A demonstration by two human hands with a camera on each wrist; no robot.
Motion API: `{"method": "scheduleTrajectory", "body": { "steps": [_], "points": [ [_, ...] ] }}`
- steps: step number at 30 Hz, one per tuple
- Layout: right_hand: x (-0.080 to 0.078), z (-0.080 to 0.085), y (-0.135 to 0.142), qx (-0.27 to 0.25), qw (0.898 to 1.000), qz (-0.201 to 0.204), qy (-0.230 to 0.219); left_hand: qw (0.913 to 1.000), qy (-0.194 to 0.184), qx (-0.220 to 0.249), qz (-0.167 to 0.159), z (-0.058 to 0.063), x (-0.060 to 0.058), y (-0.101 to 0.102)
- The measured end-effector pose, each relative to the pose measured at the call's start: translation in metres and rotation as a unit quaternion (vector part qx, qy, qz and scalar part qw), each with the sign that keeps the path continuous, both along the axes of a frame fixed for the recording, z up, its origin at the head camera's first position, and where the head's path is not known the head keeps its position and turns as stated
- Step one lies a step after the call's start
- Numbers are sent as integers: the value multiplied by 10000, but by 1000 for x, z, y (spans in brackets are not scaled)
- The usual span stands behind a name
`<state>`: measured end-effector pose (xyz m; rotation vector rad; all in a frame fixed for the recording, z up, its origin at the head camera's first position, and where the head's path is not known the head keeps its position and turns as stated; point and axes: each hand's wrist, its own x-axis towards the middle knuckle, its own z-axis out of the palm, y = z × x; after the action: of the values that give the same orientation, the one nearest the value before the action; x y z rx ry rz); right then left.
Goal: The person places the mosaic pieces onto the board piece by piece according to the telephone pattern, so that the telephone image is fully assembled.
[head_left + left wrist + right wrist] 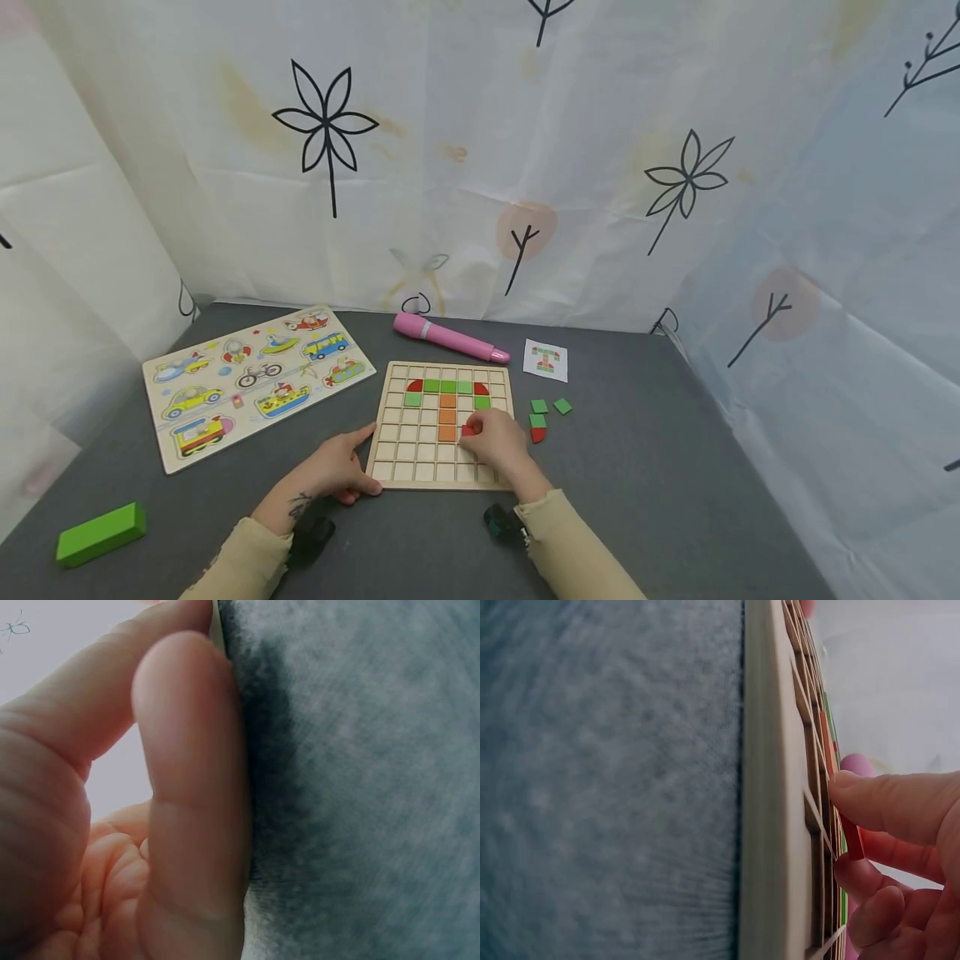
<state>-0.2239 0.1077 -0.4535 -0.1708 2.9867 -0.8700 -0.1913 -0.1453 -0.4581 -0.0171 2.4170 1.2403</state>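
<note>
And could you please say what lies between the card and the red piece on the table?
In the head view: two green tiles, with another beside them.

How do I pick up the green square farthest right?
Probably pinch the green square by two opposite edges, thumb and finger, coming from above. It's small and lies flat on the table, so its edges are the best grip. A gap parts it from the other green squares at its left, leaving finger room.
</note>
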Motion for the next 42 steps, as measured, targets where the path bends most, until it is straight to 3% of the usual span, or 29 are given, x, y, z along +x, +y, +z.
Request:
{"method": "scheduleTrajectory", "body": {
  "steps": [13, 21, 29, 36, 42],
  "points": [
    [-4, -1, -4, -58, 9996, 31, -261, 10000, -1, 40, -3, 0, 0, -1],
    [-3, 4, 1, -255, 9995, 37, -179, 10000, -35, 10, 11, -1, -1, -1],
    [-6, 23, 43, -352, 9968, -708, -77, 10000, -68, -2, 29, -1, -1, -1],
    [-9, 18, 79, -49, 9892, -1452, -214, 10000, -18, -18, 24, 1, 0, 0],
    [-8, 12, 87, 376, 9809, -1848, -482, 10000, -24, 2, 17, 3, 1, 1]
  ]
}}
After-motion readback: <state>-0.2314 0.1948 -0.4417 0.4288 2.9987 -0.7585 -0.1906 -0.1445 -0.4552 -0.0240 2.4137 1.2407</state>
